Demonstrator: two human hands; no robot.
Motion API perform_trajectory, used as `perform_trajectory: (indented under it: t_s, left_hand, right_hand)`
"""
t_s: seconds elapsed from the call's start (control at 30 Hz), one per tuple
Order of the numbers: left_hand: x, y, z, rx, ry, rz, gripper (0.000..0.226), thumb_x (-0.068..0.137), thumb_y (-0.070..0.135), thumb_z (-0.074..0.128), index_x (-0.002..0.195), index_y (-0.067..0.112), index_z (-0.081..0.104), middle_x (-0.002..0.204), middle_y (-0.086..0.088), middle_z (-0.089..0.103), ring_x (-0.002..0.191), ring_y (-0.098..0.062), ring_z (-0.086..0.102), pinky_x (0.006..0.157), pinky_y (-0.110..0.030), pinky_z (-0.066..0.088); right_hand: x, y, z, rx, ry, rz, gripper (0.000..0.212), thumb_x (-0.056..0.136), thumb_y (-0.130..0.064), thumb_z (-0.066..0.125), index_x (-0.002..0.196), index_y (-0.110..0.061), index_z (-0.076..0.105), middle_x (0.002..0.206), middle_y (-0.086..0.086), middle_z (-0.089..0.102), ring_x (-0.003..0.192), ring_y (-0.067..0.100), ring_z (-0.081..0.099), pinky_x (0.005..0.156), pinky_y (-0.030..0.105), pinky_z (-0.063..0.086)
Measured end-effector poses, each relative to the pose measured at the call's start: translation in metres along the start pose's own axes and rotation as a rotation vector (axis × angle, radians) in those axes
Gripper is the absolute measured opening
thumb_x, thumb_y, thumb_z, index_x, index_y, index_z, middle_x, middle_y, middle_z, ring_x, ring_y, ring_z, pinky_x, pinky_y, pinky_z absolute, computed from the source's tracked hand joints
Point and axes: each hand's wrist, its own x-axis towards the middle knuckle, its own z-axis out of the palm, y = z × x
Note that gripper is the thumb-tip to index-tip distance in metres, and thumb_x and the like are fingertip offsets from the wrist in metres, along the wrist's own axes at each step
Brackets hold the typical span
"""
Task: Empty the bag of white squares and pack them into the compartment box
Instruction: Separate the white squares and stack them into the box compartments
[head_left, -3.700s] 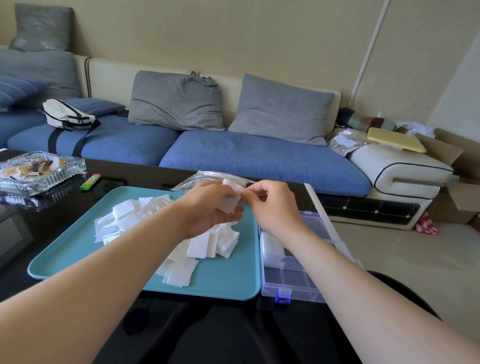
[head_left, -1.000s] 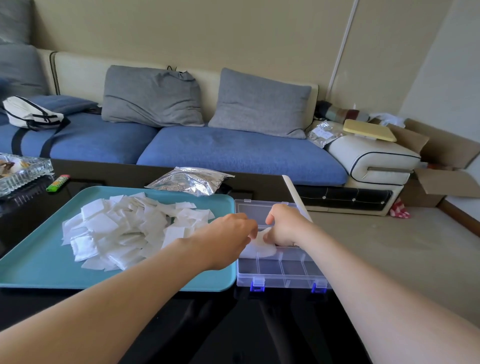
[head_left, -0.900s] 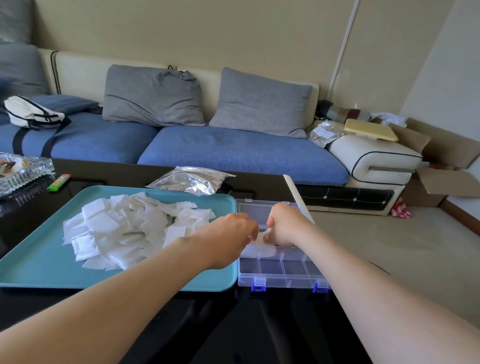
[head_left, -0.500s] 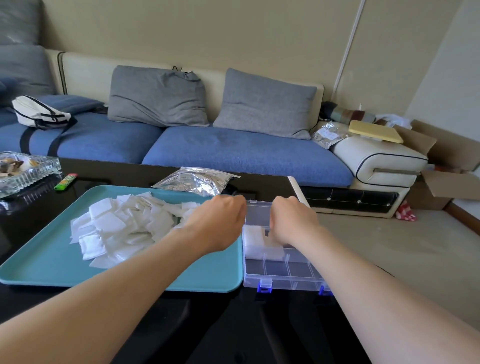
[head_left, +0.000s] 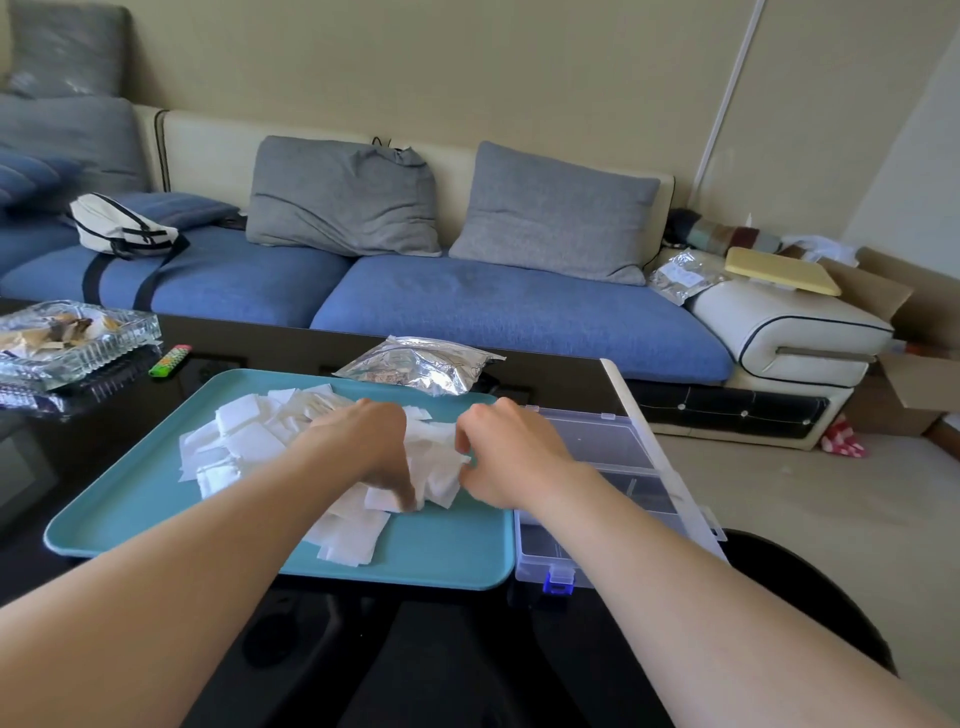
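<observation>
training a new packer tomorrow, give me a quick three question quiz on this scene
1. True or false: the lid of the compartment box is shut.
2. Where does the pile of white squares lie? A. on the teal tray B. in the compartment box C. on the lid
3. Short answer: which hands are at the pile?

Key
1. False: the lid stands open at the box's right side.
2. A
3. Both, the left hand and the right hand.
</observation>
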Motion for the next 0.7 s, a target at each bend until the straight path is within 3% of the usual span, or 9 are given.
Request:
perform_trajectory:
  t_s: [0.07,0.13,0.2,0.3,0.4,0.5,0.6,0.7]
  left_hand:
    - [0.002,-0.003,0.003,0.016,-0.058,0.005,0.078,0.058,0.054,0.096,0.116,0.018,0.058,0.105,-0.001,0.059,0.077,-0.019,0.065,0.08,-0.04,0.065]
    - [0.005,-0.006,0.005,0.015,-0.062,0.017,0.083,0.056,0.057,0.096,0.12,0.019,0.057,0.106,-0.001,0.06,0.08,-0.02,0.067,0.08,-0.04,0.065]
    - [0.007,-0.007,0.007,0.016,-0.05,0.035,0.078,0.059,0.055,0.094,0.117,0.019,0.058,0.105,0.0,0.061,0.08,-0.02,0.067,0.078,-0.04,0.065]
    - [0.01,-0.007,0.008,0.013,-0.05,0.059,0.067,0.067,0.048,0.092,0.118,0.018,0.06,0.109,-0.003,0.063,0.076,-0.02,0.069,0.074,-0.038,0.066]
    - [0.015,-0.01,0.009,-0.02,-0.06,0.046,0.059,0.072,0.04,0.088,0.119,0.017,0.06,0.109,-0.006,0.066,0.072,-0.023,0.075,0.07,-0.04,0.067]
    - [0.022,-0.015,0.008,-0.103,-0.099,0.05,0.061,0.078,0.036,0.086,0.127,0.02,0.055,0.115,-0.009,0.062,0.07,-0.026,0.077,0.066,-0.039,0.066]
    - [0.025,-0.018,0.004,-0.217,-0.076,0.08,0.042,0.085,0.032,0.082,0.118,0.024,0.057,0.121,-0.009,0.053,0.072,-0.032,0.077,0.054,-0.033,0.062]
    - [0.025,-0.019,0.002,-0.356,-0.053,0.092,0.032,0.091,0.023,0.077,0.117,0.021,0.058,0.118,-0.01,0.052,0.071,-0.032,0.077,0.056,-0.037,0.064]
  right_hand:
    - [0.005,-0.006,0.007,-0.016,-0.024,-0.035,0.025,0.089,-0.022,0.068,0.114,-0.017,0.069,0.113,0.01,0.065,0.106,0.039,0.064,0.08,0.04,0.053]
    - [0.009,-0.011,0.015,-0.03,-0.042,-0.063,0.028,0.091,-0.028,0.067,0.117,-0.018,0.069,0.113,0.01,0.067,0.108,0.038,0.063,0.083,0.04,0.052]
    - [0.013,-0.014,0.022,-0.03,-0.06,-0.08,0.027,0.091,-0.033,0.066,0.115,-0.02,0.068,0.109,0.008,0.068,0.108,0.037,0.063,0.079,0.038,0.047]
    - [0.019,-0.016,0.028,0.027,-0.091,-0.064,0.023,0.086,-0.043,0.073,0.093,-0.022,0.065,0.089,0.002,0.059,0.097,0.035,0.063,0.073,0.036,0.041]
    - [0.024,-0.014,0.029,0.084,-0.122,-0.02,0.03,0.081,-0.038,0.074,0.107,-0.022,0.07,0.101,0.004,0.062,0.107,0.034,0.061,0.079,0.039,0.053]
    - [0.027,-0.007,0.027,0.163,-0.164,0.023,0.024,0.075,-0.026,0.067,0.096,-0.019,0.076,0.099,0.004,0.066,0.106,0.029,0.062,0.08,0.045,0.062]
    - [0.027,-0.001,0.027,0.214,-0.155,0.044,0.025,0.067,-0.031,0.068,0.084,-0.015,0.078,0.091,0.005,0.07,0.096,0.023,0.061,0.075,0.045,0.063]
    - [0.025,-0.002,0.029,0.233,-0.094,0.045,0.023,0.066,-0.033,0.073,0.078,-0.014,0.075,0.087,0.005,0.069,0.091,0.027,0.063,0.071,0.045,0.062]
